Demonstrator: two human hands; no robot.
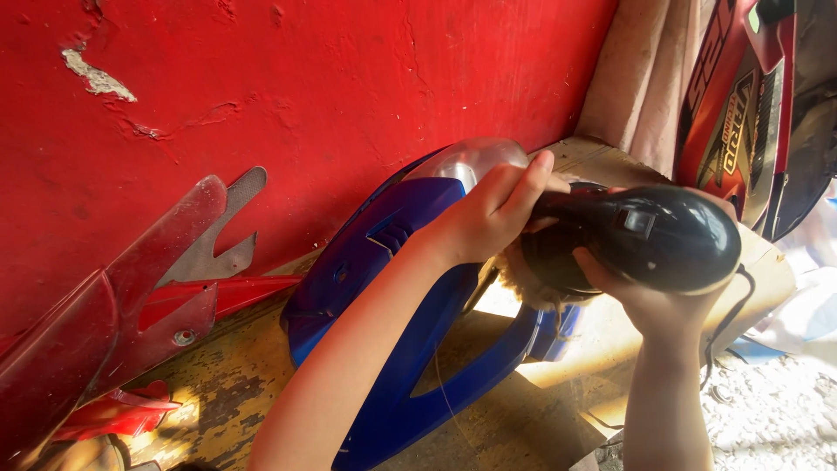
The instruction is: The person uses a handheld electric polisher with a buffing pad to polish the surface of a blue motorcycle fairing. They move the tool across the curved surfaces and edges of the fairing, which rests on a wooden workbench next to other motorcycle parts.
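Observation:
My left hand (490,214) grips the front of a black electric polisher (649,237), fingers over its neck. My right hand (641,292) wraps around the polisher's rounded body from below. A woolly buffing pad (523,288) on the polisher presses against a glossy blue motorcycle body panel (384,253) with a clear lens part (466,161) at its top. The panel lies on a worn wooden bench (218,401) against a red wall (305,78). A black cord (731,314) hangs from the polisher's rear.
Dark red motorcycle fairing pieces (113,314) lean against the wall at the left. A red-and-black printed panel (741,105) stands at the upper right beside pale cloth (645,70). Gravelly ground (776,419) shows at the lower right.

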